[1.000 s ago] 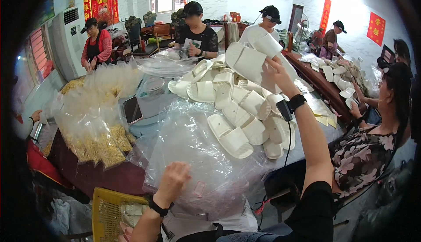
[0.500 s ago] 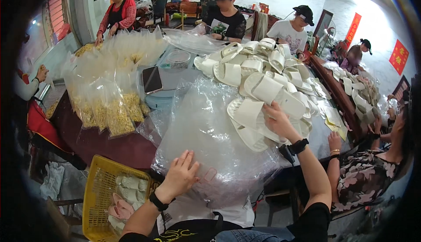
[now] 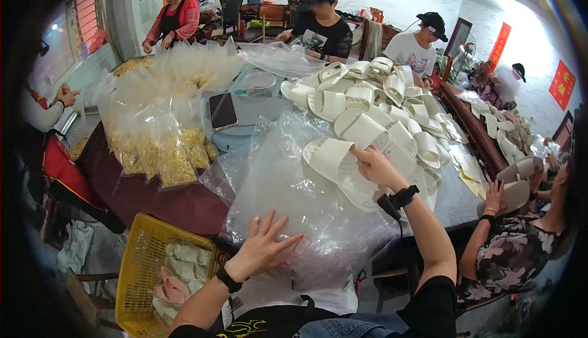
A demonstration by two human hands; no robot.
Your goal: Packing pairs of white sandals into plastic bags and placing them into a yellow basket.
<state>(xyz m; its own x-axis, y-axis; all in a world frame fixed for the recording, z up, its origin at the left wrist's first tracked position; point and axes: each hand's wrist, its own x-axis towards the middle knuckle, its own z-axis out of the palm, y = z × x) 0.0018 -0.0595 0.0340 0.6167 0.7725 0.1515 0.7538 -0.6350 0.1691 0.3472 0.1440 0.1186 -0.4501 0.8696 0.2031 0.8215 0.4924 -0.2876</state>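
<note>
My left hand (image 3: pixel 263 249) lies with fingers spread on a stack of clear plastic bags (image 3: pixel 275 185) near the table's front edge. With my right hand (image 3: pixel 378 165) I grip a white slipper (image 3: pixel 331 157) at the opening of its wide strap; the thumb is partly hidden. The slipper's toe end reaches over the bags. Behind and beside it rises a heap of similar white slippers (image 3: pixel 361 96), several overlapping. A dark band circles each of my wrists.
To the left stand filled clear bags of yellow pieces (image 3: pixel 174 154). A phone (image 3: pixel 222 111) lies on a pale blue-grey surface behind the bags. A yellow basket (image 3: pixel 138 277) holding slippers is low at left. Co-workers surround the table; one at right handles a slipper (image 3: pixel 519 169).
My right hand has drawn the white slipper leftward, farther over the plastic bags. My left hand's fingers have spread apart. At right, a co-worker's slipper has come into clearer view.
</note>
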